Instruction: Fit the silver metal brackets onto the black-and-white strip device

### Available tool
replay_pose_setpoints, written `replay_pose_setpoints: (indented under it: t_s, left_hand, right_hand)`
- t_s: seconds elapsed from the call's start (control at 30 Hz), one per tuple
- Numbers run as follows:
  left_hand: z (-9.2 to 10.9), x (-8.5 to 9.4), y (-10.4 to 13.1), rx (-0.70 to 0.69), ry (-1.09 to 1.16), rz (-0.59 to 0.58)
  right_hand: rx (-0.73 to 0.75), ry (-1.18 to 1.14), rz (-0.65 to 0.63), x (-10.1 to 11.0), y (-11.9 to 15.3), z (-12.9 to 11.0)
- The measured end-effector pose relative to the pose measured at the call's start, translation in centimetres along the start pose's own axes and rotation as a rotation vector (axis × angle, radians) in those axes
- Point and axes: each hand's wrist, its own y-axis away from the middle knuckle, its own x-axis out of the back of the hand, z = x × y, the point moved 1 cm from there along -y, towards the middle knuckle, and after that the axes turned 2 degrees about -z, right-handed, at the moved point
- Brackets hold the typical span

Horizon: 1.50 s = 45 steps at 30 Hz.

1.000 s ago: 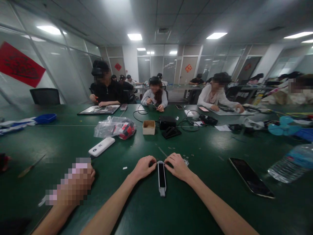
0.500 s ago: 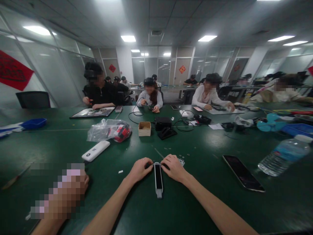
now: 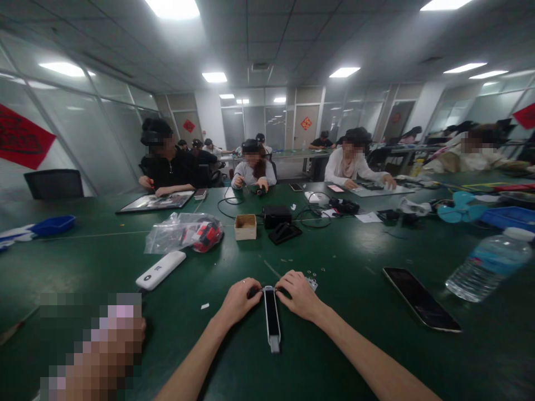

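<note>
On the green table (image 3: 334, 362) lies a slim, long device (image 3: 271, 317) with a black face, a pale frame and a grey tip pointing towards me. My left hand (image 3: 241, 298) closes its fingers on a small dark part at the left of its far end. From the other side, my right hand (image 3: 297, 294) pinches the far end's right corner with thumb and fingers. What exactly sits under the fingertips is partly hidden. Small clear and metal bits (image 3: 311, 282) lie just beyond my right hand, and a white scrap (image 3: 204, 306) is left of my left hand.
At the left, another person's blurred-out hand (image 3: 112, 340) rests near a white handheld device (image 3: 161, 271). Farther off are a plastic bag (image 3: 167, 231), a small box (image 3: 245, 227) and a black adapter (image 3: 277, 216). A phone (image 3: 420, 298) and water bottle (image 3: 487, 267) lie right.
The view has tilted up slightly, so everything sits lower in the picture. Both my hands keep their hold at the slim device's far end. The other person's hand has shifted a little towards me.
</note>
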Motion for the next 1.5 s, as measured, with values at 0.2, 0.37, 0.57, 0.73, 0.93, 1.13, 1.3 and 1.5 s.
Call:
replay_pose_setpoints:
  t_s: [0.2, 0.37, 0.57, 0.73, 0.93, 1.13, 1.3, 1.5]
  left_hand:
    - [-0.2, -0.2, -0.1, -0.012, -0.007, 0.004]
    - [-0.1, -0.2, -0.1, -0.008, 0.004, -0.014]
    - [-0.1, -0.2, -0.1, -0.012, 0.006, -0.006]
    - [0.0, -0.1, 0.0, -0.029, 0.014, 0.010]
    - [0.3, 0.1, -0.1, 0.003, 0.012, -0.006]
    - [0.0, -0.2, -0.2, -0.016, -0.012, -0.006]
    - [-0.6, -0.6, -0.4, -0.037, -0.027, 0.005]
    - [-0.8, -0.8, -0.4, -0.054, -0.031, 0.030]
  right_hand:
    - [0.002, -0.004, -0.019, 0.1, -0.1, 0.0]
    - [0.021, 0.041, -0.018, 0.0, -0.1, 0.0]
    - [0.010, 0.019, -0.019, 0.3, -0.1, -0.2]
    - [-0.005, -0.019, -0.020, 0.4, -0.1, -0.2]
    - [-0.009, 0.001, -0.024, 0.4, 0.0, -0.1]
    - [-0.016, 0.011, -0.016, 0.3, -0.1, 0.0]
    - [-0.022, 0.041, -0.019, -0.1, -0.1, 0.3]
    - [0.001, 0.013, 0.000, 0.9, -0.1, 0.5]
